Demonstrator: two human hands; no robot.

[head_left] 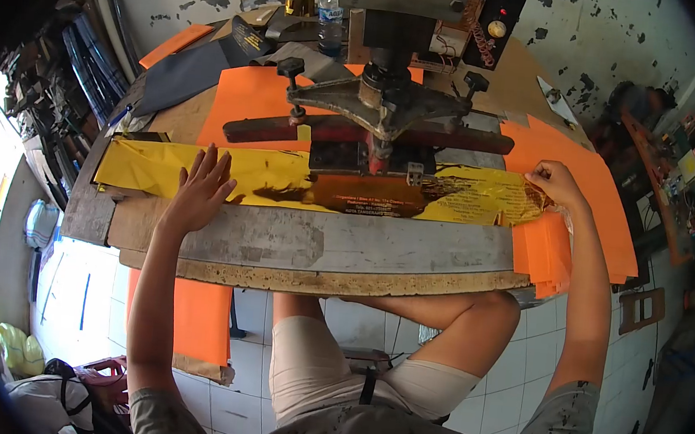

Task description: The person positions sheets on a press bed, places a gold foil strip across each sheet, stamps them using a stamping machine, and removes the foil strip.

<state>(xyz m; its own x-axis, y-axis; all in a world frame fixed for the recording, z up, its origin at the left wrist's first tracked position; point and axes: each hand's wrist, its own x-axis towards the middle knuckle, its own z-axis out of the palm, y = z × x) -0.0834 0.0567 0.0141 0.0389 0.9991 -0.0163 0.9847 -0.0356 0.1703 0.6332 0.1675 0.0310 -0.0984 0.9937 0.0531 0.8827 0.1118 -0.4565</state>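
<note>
A long strip of shiny gold foil (137, 164) stretches across the worktable, passing below the head of a stamping press (373, 108). Dark patches and bare lettering show on its middle and right part. My left hand (201, 192) lies flat on the foil's left part, fingers stretched out. At the foil's crumpled right end, my right hand (561, 186) has thumb and fingers pinched together on the foil edge. Under the press head, a piece of orange material with printed lines shows through the foil. Folded orange sheets (544, 252) sit just below my right hand.
Larger orange sheets (246, 97) lie behind the press and at the right (594, 189). A water bottle (330, 19) stands at the back beside dark sheets (182, 78). The press's control box (488, 27) shows a red light. More orange material (182, 314) hangs below the table edge.
</note>
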